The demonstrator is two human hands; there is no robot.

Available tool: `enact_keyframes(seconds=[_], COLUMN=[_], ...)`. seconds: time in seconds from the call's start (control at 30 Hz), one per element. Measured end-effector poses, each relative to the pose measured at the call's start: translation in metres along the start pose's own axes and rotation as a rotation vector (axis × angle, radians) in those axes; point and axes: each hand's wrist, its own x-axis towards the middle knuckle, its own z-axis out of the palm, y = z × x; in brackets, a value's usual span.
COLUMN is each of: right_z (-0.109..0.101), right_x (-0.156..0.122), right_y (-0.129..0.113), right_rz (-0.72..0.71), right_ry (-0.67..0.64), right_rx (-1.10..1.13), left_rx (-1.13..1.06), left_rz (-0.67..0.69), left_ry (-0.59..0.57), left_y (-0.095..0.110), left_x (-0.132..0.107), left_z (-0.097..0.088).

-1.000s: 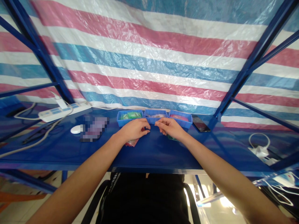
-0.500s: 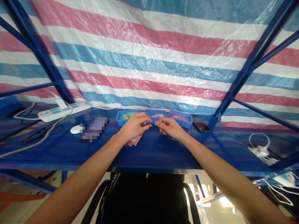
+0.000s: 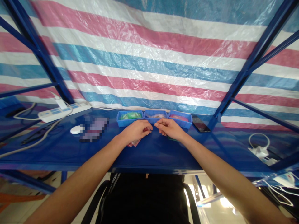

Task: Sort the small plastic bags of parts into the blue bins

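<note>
Head view: left hand (image 3: 135, 132) and right hand (image 3: 170, 128), fingers pinched together, near blue trays (image 3: 130, 122).

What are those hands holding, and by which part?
Cannot be told: left hand and right hand both pinch shut, nearly meeting, hiding whatever they grip.

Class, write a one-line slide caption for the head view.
Fingertips nearly touching, left hand and right hand before three blue trays on a table.

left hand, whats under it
A reddish packet pokes out from beneath the left hand on the blue table. The hand covers most of it, so its full shape and contents cannot be seen.
</note>
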Motion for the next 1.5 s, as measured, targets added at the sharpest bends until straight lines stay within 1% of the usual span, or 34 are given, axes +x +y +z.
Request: enact_keyframes(seconds=[0.13,0.23,0.3,0.37,0.43,0.5,0.6,0.7,0.8,0.9,0.97,1.07,1.17,1.23,1.33,1.5], right_z=[0.000,0.000,0.001,0.002,0.002,0.003,0.004,0.007,0.010,0.009,0.006,0.000,-0.006,-0.008,-0.007,-0.005], right_x=[0.000,-0.001,-0.001,0.000,0.000,-0.001,-0.004,-0.006,-0.005,-0.004,-0.002,0.001,0.006,0.008,0.010,0.012], right_y=[0.000,0.001,0.002,0.002,0.000,-0.003,-0.009,-0.009,-0.006,-0.006,-0.007,-0.005,0.001,0.006,0.008,0.007], right_rz=[-0.003,-0.002,-0.004,-0.029,-0.089,-0.166,-0.224,-0.187,-0.163,-0.149,-0.122,-0.071,-0.050,-0.049,-0.066,-0.111], right_ry=[0.001,-0.003,-0.008,-0.026,-0.048,-0.087,-0.193,-0.289,-0.319,-0.258,-0.158,0.027,0.162,0.208,0.223,0.260], right_rx=[0.003,-0.001,0.011,0.040,0.080,0.119,0.157,0.131,0.117,0.141,0.147,0.167,0.229,0.276,0.325,0.384], left_rx=[-0.020,-0.028,-0.037,-0.047,-0.056,-0.064,-0.085,-0.111,-0.122,-0.103,-0.079,-0.052,-0.092,-0.183,-0.315,-0.462], left_rz=[-0.006,0.016,0.033,0.039,0.045,0.053,0.067,0.084,0.095,0.055,0.007,-0.049,-0.105,-0.175,-0.255,-0.265], left_ry=[0.074,0.148,0.240,0.358,0.458,0.521,0.558,0.546,0.518,0.500,0.497,0.488,0.464,0.453,0.446,0.503], left_y=[0.003,0.006,0.010,0.014,0.019,0.022,0.026,0.029,0.032,0.032,0.031,0.028,0.025,0.023,0.019,0.008], left_x=[0.002,0.003,0.004,0.004,0.005,0.005,0.004,0.004,0.005,0.006,0.006,0.006,0.006,0.006,0.006,0.008], left_z=[-0.002,-0.004,-0.006,-0.007,-0.007,-0.006,-0.004,-0.002,-0.003,-0.004,-0.005,-0.006,-0.005,-0.002,0.004,0.013])
